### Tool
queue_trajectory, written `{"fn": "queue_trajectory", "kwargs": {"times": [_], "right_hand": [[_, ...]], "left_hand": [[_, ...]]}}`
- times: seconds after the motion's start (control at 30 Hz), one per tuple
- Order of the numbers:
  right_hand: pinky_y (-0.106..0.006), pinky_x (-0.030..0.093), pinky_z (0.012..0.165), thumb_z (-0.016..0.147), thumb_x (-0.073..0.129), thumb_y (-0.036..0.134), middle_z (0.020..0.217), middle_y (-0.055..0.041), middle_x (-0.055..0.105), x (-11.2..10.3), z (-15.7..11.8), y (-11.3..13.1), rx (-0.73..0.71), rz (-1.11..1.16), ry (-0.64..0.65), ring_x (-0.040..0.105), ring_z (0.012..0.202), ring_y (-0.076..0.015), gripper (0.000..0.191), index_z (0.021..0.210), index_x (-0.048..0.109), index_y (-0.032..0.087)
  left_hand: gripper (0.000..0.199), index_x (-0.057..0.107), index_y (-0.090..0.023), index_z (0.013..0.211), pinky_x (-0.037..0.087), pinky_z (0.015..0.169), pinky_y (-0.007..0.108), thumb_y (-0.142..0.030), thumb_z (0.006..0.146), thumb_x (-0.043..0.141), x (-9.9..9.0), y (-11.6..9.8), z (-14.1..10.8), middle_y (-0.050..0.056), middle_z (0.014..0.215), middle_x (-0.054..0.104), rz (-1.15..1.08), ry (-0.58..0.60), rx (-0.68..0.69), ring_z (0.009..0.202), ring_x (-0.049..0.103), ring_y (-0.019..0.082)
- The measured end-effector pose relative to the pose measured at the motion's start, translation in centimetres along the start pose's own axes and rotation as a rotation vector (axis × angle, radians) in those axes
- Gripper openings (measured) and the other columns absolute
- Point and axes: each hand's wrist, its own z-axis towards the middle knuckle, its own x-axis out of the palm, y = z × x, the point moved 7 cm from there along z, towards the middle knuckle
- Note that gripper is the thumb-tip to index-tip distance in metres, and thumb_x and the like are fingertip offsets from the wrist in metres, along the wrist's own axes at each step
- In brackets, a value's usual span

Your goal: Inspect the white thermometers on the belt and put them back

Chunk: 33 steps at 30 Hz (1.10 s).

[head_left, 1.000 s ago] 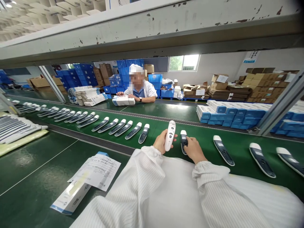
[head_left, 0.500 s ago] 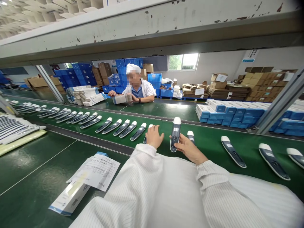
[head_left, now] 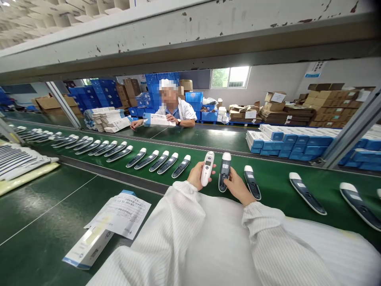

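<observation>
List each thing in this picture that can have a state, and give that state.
Left grip: closed around white device.
White device: held, screen side showing; on or off unclear.
Right grip: closed on dark-backed device.
Dark-backed device: held, open recess showing.
Nearer row devices: lying dark side up on green belt.
Paper sheet: lying over white box.
White box: lying flat, partly covered.
Blue-and-white cartons: stacked.

No wording can be read. The white paper sheet bears rows of dark print and a small dark mark, all too small to decipher. Illegible print also stands on the long white-and-blue cardboard box beneath it, the pale label on the slim dark-grey, white-capped device, and the white-and-blue wall sign.
</observation>
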Motion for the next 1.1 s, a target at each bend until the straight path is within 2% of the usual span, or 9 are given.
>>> {"fn": "queue_trajectory", "kwargs": {"times": [0.13,0.27,0.37,0.53,0.67,0.77,0.83,0.97,1.1], "right_hand": [[-0.036,0.044,0.083,0.074,0.047,0.013,0.104,-0.0145,0.062,-1.4,0.3,-1.4,0.060,-0.518,-0.091,0.058,0.098,-0.0253,0.038,0.111,0.054,0.012],[-0.039,0.040,0.093,0.071,0.049,0.009,0.119,-0.0174,0.055,-2.2,0.1,-1.1,0.038,-0.612,-0.147,0.049,0.115,-0.0299,0.039,0.109,0.060,0.012],[-0.042,0.040,0.094,0.078,0.049,0.020,0.122,-0.0134,0.055,-2.0,-0.2,0.9,-0.060,-0.426,-0.174,0.053,0.108,-0.0272,0.037,0.114,0.058,0.017],[-0.030,0.048,0.066,0.072,0.061,0.032,0.107,-0.0056,0.064,1.5,-0.9,2.6,-0.018,0.295,0.205,0.060,0.092,-0.0199,0.050,0.120,0.050,0.023],[-0.023,0.043,0.061,0.068,0.063,0.024,0.101,-0.0011,0.063,1.7,-1.3,2.1,0.056,0.478,0.236,0.058,0.089,-0.0155,0.046,0.113,0.055,0.025],[-0.022,0.043,0.064,0.069,0.064,0.024,0.101,-0.0003,0.062,1.4,-1.6,2.0,0.061,0.518,0.266,0.057,0.087,-0.0137,0.044,0.112,0.057,0.025],[-0.023,0.043,0.066,0.069,0.064,0.023,0.100,0.0000,0.063,1.4,-1.8,2.1,0.066,0.532,0.293,0.056,0.086,-0.0133,0.043,0.111,0.057,0.026],[-0.025,0.043,0.069,0.069,0.064,0.022,0.104,-0.0005,0.063,1.3,-2.0,2.4,0.066,0.539,0.305,0.056,0.086,-0.0136,0.043,0.111,0.057,0.026],[-0.025,0.041,0.064,0.066,0.062,0.022,0.110,-0.0028,0.063,1.3,-1.5,2.1,0.063,0.516,0.254,0.056,0.084,-0.0151,0.046,0.111,0.054,0.024]], "left_hand": [[0.037,0.060,-0.011,0.101,0.037,0.034,0.020,-0.039,0.091,0.038,0.8,0.9,-0.4,0.014,0.099,0.067,-0.044,-0.001,-0.037,0.055,0.058,0.012],[0.033,0.061,-0.011,0.099,0.038,0.036,0.021,-0.037,0.091,0.040,1.3,1.2,-0.7,0.013,0.098,0.067,-0.063,-0.035,-0.053,0.061,0.060,0.014],[0.026,0.062,-0.013,0.095,0.040,0.041,0.022,-0.034,0.086,0.049,1.5,1.6,-0.8,0.008,0.089,0.066,-0.074,-0.084,-0.063,0.062,0.059,0.014],[0.031,0.060,-0.018,0.104,0.045,0.062,0.020,-0.011,0.075,0.055,1.7,1.5,-0.4,0.001,0.077,0.063,-0.061,-0.103,0.058,0.067,0.058,0.010],[0.024,0.061,-0.019,0.103,0.047,0.077,0.030,-0.020,0.081,0.051,0.4,-0.2,0.0,0.008,0.100,0.065,0.387,-0.128,0.196,0.095,0.060,0.021],[0.038,0.058,-0.021,0.108,0.033,0.102,0.040,-0.012,0.071,0.061,-2.2,-2.3,0.0,0.010,0.133,0.049,0.779,-0.270,0.302,0.132,0.031,0.029],[0.053,0.056,-0.019,0.111,0.020,0.109,0.045,-0.002,0.061,0.062,-4.0,-2.8,0.2,0.012,0.139,0.043,0.897,-0.340,0.247,0.139,0.015,0.033],[0.051,0.055,-0.014,0.112,0.031,0.104,0.042,-0.002,0.062,0.058,-5.0,-2.4,1.0,0.015,0.127,0.053,0.862,-0.305,0.137,0.131,0.032,0.033],[0.037,0.052,-0.015,0.114,0.051,0.070,0.029,-0.015,0.079,0.042,-3.2,-1.2,1.2,0.012,0.113,0.062,0.659,-0.183,0.073,0.102,0.060,0.023]]}}
